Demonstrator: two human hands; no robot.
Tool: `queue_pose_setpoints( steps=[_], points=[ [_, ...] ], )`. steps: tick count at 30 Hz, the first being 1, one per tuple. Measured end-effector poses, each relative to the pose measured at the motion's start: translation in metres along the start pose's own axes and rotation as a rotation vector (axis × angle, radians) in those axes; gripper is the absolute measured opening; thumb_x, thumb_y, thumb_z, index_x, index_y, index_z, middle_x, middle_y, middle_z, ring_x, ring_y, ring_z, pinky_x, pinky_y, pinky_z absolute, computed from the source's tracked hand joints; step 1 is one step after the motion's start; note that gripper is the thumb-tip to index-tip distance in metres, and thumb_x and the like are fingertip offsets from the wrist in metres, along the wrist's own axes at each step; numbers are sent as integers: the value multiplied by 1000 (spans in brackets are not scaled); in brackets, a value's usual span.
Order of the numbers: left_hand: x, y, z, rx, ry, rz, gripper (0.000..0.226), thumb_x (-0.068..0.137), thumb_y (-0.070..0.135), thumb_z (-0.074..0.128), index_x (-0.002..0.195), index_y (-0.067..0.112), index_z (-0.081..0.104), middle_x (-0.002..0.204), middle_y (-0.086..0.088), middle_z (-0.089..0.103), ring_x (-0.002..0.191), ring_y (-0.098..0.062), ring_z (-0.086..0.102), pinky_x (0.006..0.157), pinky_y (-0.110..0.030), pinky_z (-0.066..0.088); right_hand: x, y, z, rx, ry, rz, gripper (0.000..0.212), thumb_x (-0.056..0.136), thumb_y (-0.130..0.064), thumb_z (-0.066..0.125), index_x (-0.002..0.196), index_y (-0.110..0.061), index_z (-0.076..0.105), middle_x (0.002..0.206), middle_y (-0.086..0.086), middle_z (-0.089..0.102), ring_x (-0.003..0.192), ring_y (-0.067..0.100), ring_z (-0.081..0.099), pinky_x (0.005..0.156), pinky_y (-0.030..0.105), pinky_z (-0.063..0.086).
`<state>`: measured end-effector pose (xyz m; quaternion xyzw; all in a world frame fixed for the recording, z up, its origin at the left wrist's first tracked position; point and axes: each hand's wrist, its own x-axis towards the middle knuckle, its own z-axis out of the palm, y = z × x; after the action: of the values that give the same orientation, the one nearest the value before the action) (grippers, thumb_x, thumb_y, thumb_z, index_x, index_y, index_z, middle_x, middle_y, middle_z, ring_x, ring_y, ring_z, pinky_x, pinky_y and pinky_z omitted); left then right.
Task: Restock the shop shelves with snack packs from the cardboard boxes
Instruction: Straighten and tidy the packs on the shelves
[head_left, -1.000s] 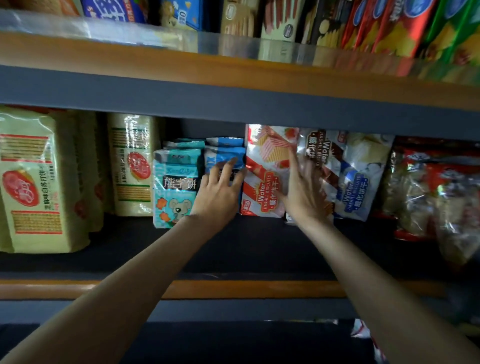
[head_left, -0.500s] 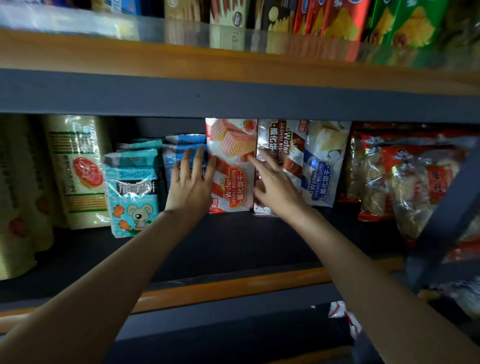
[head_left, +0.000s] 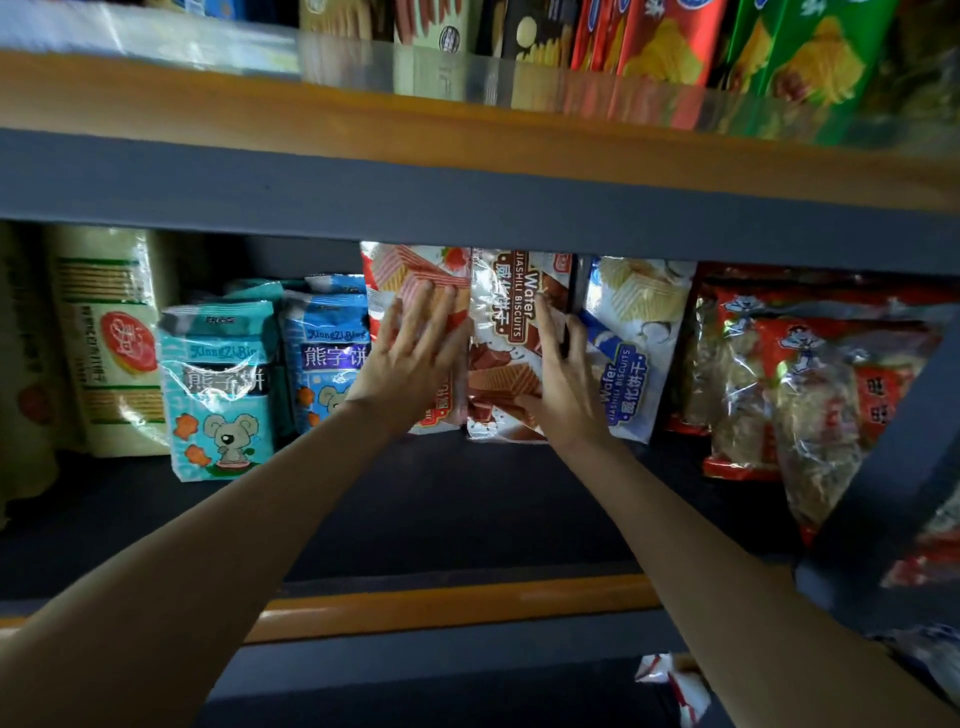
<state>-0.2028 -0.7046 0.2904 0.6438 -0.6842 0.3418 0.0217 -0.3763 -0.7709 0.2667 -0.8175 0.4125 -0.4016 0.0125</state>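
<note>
Three wafer packs stand side by side at the back of the dark middle shelf: a red strawberry one, a brown chocolate one and a blue-and-white one. My left hand presses flat on the front of the red pack, fingers straight and pointing up. My right hand lies on the right edge of the brown pack, where it meets the blue one. Its fingers are straight and its thumb rests on the pack's lower front. No cardboard box is in view.
Left of the wafers stand a blue bear-biscuit pack, a teal one and tall cream cracker packs. Red rice-cracker bags fill the right, behind a dark slanted bar. The upper shelf hangs low overhead. A loose pack lies below.
My left hand slid right from the blue bear-biscuit pack onto the red wafer pack. My right hand moved right to the brown pack's right edge. The brown pack now stands straighter.
</note>
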Motion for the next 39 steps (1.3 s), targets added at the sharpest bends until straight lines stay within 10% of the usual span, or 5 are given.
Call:
queue_pose_setpoints(
  steps=[7,10,25,30,39],
  points=[
    [6,-22,3,1,186,55,122,47,31,89,146,17,19,149,-25,25,137,-42,26,110,-52,18,9,10,0,-507,143,-124,108,66,-81,34,149,-14,16,148,19,23,123,33,34,97,47,36],
    [19,-24,-17,-73,158,-133,119,57,42,84,149,23,11,147,-26,23,135,-47,20,111,-60,12,22,5,1,-625,47,-280,139,41,-47,90,149,-17,10,155,17,7,141,38,7,111,59,15],
    [23,-20,-26,-22,-57,-168,116,77,56,62,143,21,-27,153,-23,-14,139,-48,-8,107,-66,-3,4,-9,9,-568,-65,-55,114,78,-24,73,146,-28,-19,155,13,-21,142,42,-5,106,62,-9],
    [7,27,-23,-56,107,-38,98,86,31,57,141,17,-22,150,-23,-22,139,-43,-15,110,-60,-3,-16,19,-23,-313,64,81,96,75,-60,57,150,-22,9,156,16,-1,141,38,3,111,57,5],
    [9,79,-11,-156,-107,69,77,95,26,45,149,21,-8,135,-14,-41,135,-49,-24,114,-56,4,-5,52,-34,21,95,443,113,75,-37,76,150,-18,-7,154,17,-11,140,39,9,110,48,25]
  ],
)
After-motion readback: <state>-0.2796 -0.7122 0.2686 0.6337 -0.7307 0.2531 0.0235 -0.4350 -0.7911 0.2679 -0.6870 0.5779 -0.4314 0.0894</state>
